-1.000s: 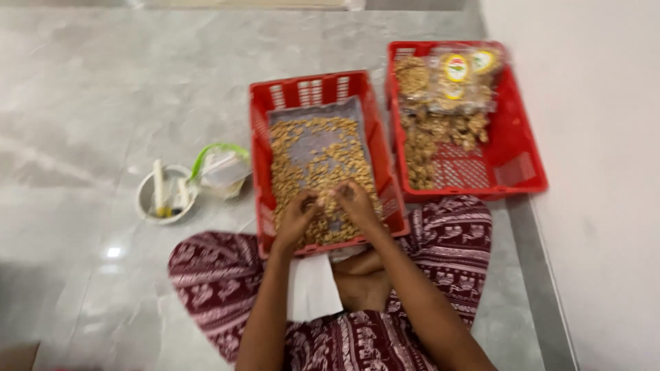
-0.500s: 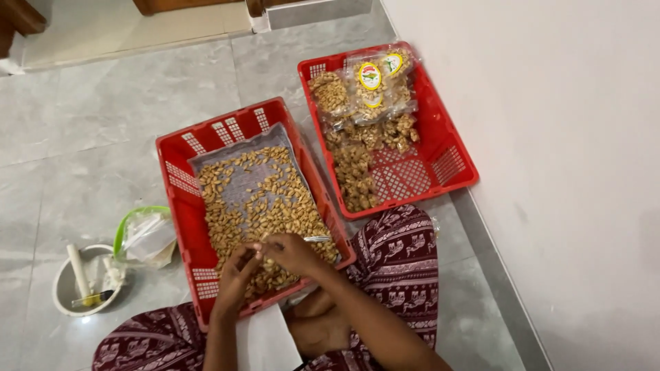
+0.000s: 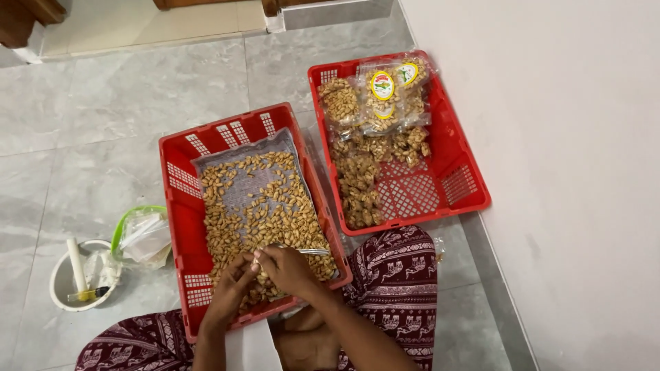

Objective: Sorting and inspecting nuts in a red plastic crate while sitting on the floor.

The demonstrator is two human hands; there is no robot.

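Both hands have drawn together: right hand grips a spoon pointing rightward, left hand pinching peanuts beside it.

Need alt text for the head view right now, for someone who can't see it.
Both hands, left hand and right hand, meet over loose nuts in a red basket on a grey tiled floor; the right holds a spoon. A second red basket to the right holds packets of nuts.
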